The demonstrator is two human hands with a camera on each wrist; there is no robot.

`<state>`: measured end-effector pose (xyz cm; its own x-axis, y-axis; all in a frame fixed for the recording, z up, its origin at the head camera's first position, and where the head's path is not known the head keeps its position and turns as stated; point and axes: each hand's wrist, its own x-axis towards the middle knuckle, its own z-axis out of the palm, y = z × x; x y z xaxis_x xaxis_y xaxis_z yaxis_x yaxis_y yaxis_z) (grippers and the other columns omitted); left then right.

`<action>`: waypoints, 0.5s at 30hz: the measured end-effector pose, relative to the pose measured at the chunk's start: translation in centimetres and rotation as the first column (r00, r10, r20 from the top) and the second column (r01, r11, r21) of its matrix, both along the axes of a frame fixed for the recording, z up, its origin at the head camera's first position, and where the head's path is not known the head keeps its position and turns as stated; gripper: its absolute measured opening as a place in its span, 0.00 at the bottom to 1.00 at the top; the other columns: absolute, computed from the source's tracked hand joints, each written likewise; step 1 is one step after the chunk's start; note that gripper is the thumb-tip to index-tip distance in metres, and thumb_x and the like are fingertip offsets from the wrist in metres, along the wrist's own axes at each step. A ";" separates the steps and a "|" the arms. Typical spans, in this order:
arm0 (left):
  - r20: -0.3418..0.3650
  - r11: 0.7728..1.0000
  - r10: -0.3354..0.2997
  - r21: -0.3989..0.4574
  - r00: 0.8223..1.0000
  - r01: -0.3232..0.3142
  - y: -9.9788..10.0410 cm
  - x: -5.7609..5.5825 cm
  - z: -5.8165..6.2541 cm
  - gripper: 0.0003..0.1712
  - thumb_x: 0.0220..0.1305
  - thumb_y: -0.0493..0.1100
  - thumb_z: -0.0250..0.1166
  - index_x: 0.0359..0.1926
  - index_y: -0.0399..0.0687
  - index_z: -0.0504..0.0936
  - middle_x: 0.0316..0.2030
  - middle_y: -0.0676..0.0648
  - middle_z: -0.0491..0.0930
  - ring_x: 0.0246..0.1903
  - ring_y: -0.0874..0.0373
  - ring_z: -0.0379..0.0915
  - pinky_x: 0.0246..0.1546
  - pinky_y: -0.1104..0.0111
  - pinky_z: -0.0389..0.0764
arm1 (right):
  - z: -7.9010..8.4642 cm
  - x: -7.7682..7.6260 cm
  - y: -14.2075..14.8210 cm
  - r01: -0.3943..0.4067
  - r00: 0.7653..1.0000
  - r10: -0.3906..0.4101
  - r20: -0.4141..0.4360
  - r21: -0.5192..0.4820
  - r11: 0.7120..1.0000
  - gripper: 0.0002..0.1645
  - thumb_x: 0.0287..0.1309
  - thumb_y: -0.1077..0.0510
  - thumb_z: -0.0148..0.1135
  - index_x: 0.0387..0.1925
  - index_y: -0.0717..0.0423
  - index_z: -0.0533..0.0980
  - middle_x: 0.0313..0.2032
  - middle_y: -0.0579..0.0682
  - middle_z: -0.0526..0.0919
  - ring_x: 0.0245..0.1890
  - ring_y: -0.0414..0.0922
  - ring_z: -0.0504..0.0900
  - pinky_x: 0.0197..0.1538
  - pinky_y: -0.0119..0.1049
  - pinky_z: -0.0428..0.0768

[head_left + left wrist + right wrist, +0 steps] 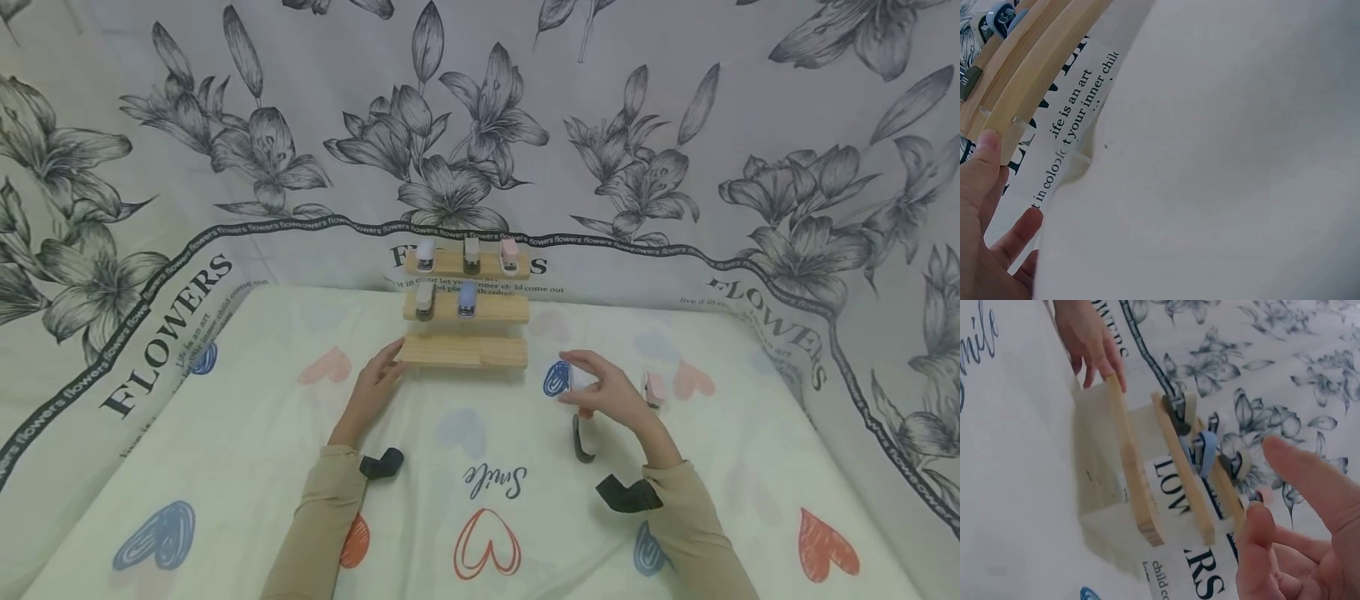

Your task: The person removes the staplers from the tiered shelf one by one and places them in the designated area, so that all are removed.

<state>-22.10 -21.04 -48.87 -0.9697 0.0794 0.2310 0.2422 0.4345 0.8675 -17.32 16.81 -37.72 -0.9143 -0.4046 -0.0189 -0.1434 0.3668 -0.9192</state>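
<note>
A three-tier wooden rack (465, 352) stands at the back of the table. My left hand (377, 385) pinches the left end of its lowest plank (1041, 69), thumb on top. Small staplers sit on the upper tiers: a white one (425, 254), a dark-and-pale one (472, 256) and a pink one (510, 255) on top, a grey one (424, 302) and a blue one (467, 298) in the middle. My right hand (611, 396) hovers right of the rack, thumb and forefinger apart around a whitish thing (581, 379), probably a stapler; contact is not visible.
On the table, a dark-and-pale stapler (582, 439) lies below my right hand, and a pink stapler (654, 389) is to its right. A heart-print cloth (420, 533) covers the table. Behind the rack hangs a flower-print curtain (525, 192). Black straps hang at both wrists.
</note>
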 end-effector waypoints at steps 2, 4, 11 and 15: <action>0.009 1.000 0.005 -0.003 1.000 -0.005 0.0 0.1 0.0 0.31 0.64 0.57 0.51 0.65 0.53 0.60 0.62 0.44 0.60 0.50 0.49 0.64 0.47 0.54 0.67 | 0.9 -0.1 -1.2 -0.006 1.000 0.006 -0.028 -0.025 1.000 0.37 0.50 0.64 0.64 0.61 0.61 0.60 0.61 0.60 0.61 0.18 0.55 0.77 0.25 0.38 0.76; 0.012 1.000 0.011 -0.006 1.000 -0.011 -0.1 0.2 -0.1 0.31 0.63 0.57 0.51 0.65 0.53 0.60 0.62 0.44 0.60 0.50 0.49 0.64 0.47 0.53 0.67 | 1.6 -0.5 -2.2 -0.014 0.998 0.012 -0.056 -0.036 0.999 0.37 0.51 0.63 0.64 0.61 0.60 0.60 0.61 0.58 0.61 0.19 0.56 0.77 0.23 0.36 0.75; 0.006 1.000 0.006 -0.019 1.000 -0.006 0.1 0.2 0.1 0.31 0.64 0.57 0.50 0.65 0.52 0.59 0.62 0.43 0.60 0.53 0.46 0.60 0.49 0.52 0.65 | 2.0 -3.4 -4.1 -0.034 0.995 0.027 -0.091 -0.073 0.997 0.36 0.50 0.59 0.65 0.60 0.54 0.62 0.61 0.54 0.63 0.20 0.51 0.79 0.25 0.39 0.77; -0.001 1.000 0.002 -0.019 1.000 -0.002 0.3 0.3 0.3 0.30 0.65 0.55 0.50 0.65 0.50 0.59 0.61 0.41 0.60 0.52 0.46 0.60 0.48 0.51 0.65 | 2.1 -5.1 -5.1 -0.054 0.998 0.046 -0.053 -0.159 0.986 0.32 0.54 0.59 0.62 0.60 0.56 0.63 0.60 0.52 0.64 0.20 0.50 0.77 0.26 0.40 0.77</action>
